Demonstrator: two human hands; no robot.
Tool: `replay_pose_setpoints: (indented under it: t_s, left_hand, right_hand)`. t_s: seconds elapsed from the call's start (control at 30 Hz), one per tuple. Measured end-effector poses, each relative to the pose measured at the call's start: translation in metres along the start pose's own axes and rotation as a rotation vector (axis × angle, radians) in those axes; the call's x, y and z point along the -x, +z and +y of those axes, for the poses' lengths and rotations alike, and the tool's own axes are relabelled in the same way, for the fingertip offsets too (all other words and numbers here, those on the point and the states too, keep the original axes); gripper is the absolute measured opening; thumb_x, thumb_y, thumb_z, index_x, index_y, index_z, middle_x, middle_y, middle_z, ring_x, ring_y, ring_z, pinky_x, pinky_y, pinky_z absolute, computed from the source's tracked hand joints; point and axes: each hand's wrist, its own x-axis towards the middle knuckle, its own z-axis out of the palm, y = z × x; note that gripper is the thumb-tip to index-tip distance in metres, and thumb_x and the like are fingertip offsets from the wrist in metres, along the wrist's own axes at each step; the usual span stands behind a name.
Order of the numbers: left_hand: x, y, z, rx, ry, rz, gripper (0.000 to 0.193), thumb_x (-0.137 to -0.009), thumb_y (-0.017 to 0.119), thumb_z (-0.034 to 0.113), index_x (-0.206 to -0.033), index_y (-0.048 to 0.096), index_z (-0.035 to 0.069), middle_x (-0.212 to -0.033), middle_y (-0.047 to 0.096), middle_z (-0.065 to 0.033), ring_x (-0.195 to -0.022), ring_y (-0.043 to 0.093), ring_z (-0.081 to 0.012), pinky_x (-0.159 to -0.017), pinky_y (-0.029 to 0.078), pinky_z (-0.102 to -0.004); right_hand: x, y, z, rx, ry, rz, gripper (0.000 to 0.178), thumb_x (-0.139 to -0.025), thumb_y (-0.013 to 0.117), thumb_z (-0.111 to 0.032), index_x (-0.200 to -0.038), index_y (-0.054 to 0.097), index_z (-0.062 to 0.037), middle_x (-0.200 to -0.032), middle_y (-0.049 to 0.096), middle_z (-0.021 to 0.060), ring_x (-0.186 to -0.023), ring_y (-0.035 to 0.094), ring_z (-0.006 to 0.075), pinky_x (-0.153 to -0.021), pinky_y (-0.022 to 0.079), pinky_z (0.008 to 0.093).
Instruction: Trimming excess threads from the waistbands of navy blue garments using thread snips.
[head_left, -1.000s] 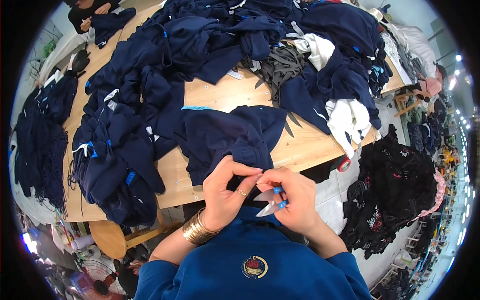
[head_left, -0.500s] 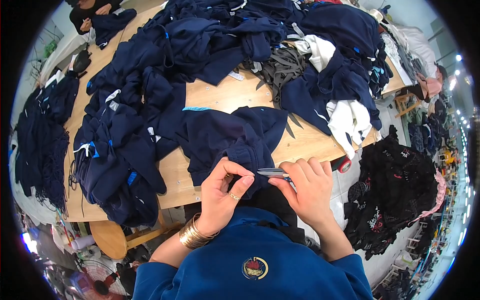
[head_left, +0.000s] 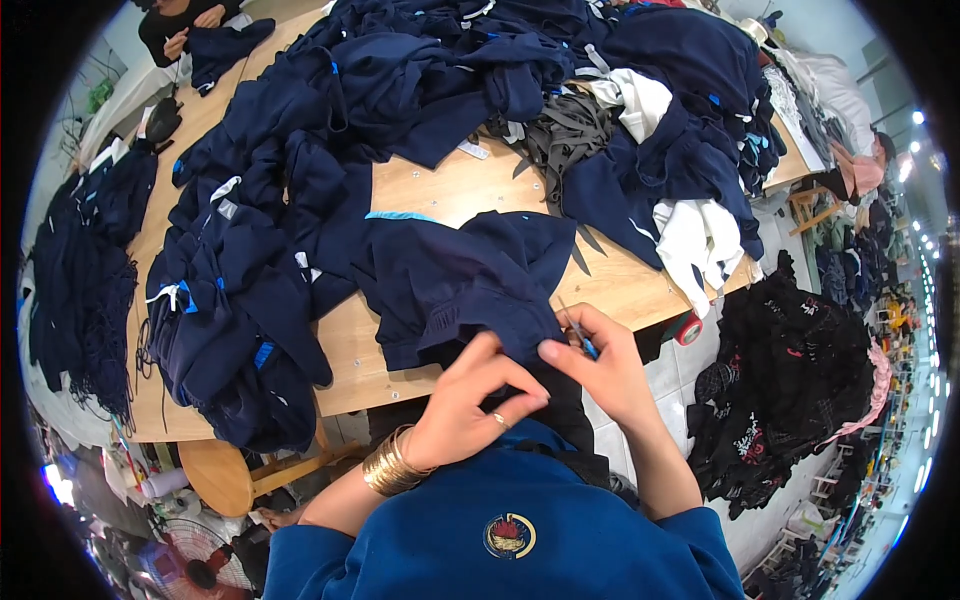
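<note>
A navy garment point(head_left: 450, 275) with a gathered elastic band lies over the table's front edge before me. My right hand point(head_left: 605, 370) is closed round small thread snips point(head_left: 581, 335) with a blue handle, their blades pointing up and away. Its thumb and fingertips also press on the garment's right edge. Just below the band, my left hand point(head_left: 485, 395) is in a pinch, thumb and forefinger tips together in front of the cloth. Whatever lies between those tips, if anything, is too small to make out. Its other fingers are partly hidden behind the hand and cloth.
Heaps of navy garments point(head_left: 380, 90) cover much of the wooden table point(head_left: 455, 190). Dark grey straps point(head_left: 565, 135) and white cloth point(head_left: 695, 245) lie at the right. A black clothing pile point(head_left: 790, 390) sits on the floor. Another person's hand point(head_left: 210, 17) shows at the far left.
The right hand has turned the snips upward and taken the garment's edge. My left hand has moved right and down, away from the band, still pinching. The garment's band has spread toward the right.
</note>
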Motion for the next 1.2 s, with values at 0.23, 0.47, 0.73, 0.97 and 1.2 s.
replay_pose_setpoints:
  t_s: [0.23,0.47,0.73,0.97,1.2]
  left_hand:
    - [0.031,0.003,-0.083,1.041,-0.775,-0.144,0.029,-0.091,0.051,0.031,-0.098,0.057,0.004,-0.114,0.054,-0.0102,-0.102,0.053,-0.0196,-0.089,0.045,-0.0337]
    - [0.005,-0.014,-0.081,1.298,-0.666,0.568,0.043,-0.091,0.049,0.035,-0.124,0.045,0.008,-0.121,0.052,-0.0054,-0.112,0.048,-0.0179,-0.095,0.039,-0.0371]
    - [0.011,-0.076,-0.043,1.004,-0.298,0.624,0.048,-0.095,0.036,0.04,-0.127,0.044,0.004,-0.127,0.05,-0.0067,-0.116,0.048,-0.0203,-0.097,0.037,-0.0357]
    - [0.015,-0.085,-0.049,1.247,-0.179,0.406,0.056,-0.095,0.029,0.047,-0.124,0.047,0.003,-0.125,0.052,-0.0085,-0.115,0.048,-0.0218,-0.099,0.035,-0.0362]
    - [0.02,-0.082,-0.048,1.347,-0.155,0.413,0.067,-0.093,0.022,0.054,-0.129,0.042,0.003,-0.132,0.046,-0.0084,-0.121,0.042,-0.0234,-0.103,0.029,-0.0373]
  right_hand:
    - [-0.009,-0.029,0.009,-0.173,0.117,-0.048,0.017,-0.068,0.073,-0.004,-0.075,0.058,-0.0013,-0.06,0.038,-0.0066,-0.056,0.031,0.002,-0.052,0.023,0.0189]
    - [-0.007,-0.049,0.004,-0.157,-0.099,-0.035,0.018,-0.061,0.071,-0.003,-0.073,0.058,0.0003,-0.065,0.041,-0.0045,-0.06,0.031,0.0051,-0.056,0.024,0.0201]
    - [0.005,-0.061,0.007,-0.006,-0.067,0.045,0.017,-0.064,0.07,-0.003,-0.073,0.056,-0.0003,-0.065,0.04,-0.0043,-0.06,0.031,0.005,-0.055,0.024,0.0197]
    - [0.002,-0.058,0.013,0.014,-0.04,0.03,0.018,-0.066,0.071,-0.002,-0.074,0.054,-0.0014,-0.065,0.038,-0.0054,-0.06,0.03,0.0046,-0.055,0.024,0.0189]
    - [0.001,-0.058,0.019,-0.048,-0.023,0.169,0.017,-0.065,0.071,-0.001,-0.075,0.057,-0.0017,-0.065,0.039,-0.0066,-0.06,0.032,0.0037,-0.055,0.025,0.019]
